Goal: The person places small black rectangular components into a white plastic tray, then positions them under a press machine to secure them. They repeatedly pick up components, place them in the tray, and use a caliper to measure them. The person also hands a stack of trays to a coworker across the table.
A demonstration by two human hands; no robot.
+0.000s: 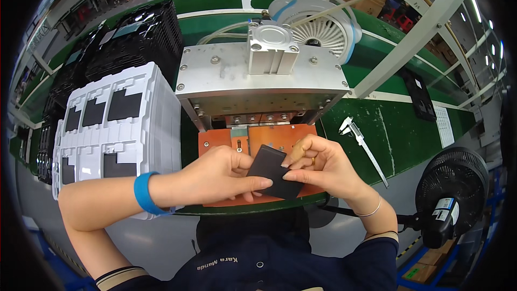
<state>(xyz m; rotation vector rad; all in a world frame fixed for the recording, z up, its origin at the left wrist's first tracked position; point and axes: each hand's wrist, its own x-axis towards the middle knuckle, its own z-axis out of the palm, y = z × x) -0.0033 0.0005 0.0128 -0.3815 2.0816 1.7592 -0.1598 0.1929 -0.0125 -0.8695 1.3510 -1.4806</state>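
Between my two hands is a flat black rectangular piece (271, 168), held tilted over the front of a metal press (221, 78). My left hand (229, 171) grips its left side, thumb lying across the face and fingers behind. At its right edge, my right hand (320, 164) pinches with thumb and forefinger. Whatever the right fingertips may hold besides the edge is too small to make out. Below and behind the piece lies the press's orange base plate (215, 139), with a small metal fixture on it partly hidden by my hands.
White stacked trays (153, 89) with black pieces in their recesses stand at left, black crates (129, 37) behind them. A caliper (363, 145) lies on the green table at right. A black fan (452, 188) stands at the right; a white round fan (318, 27) is behind the press.
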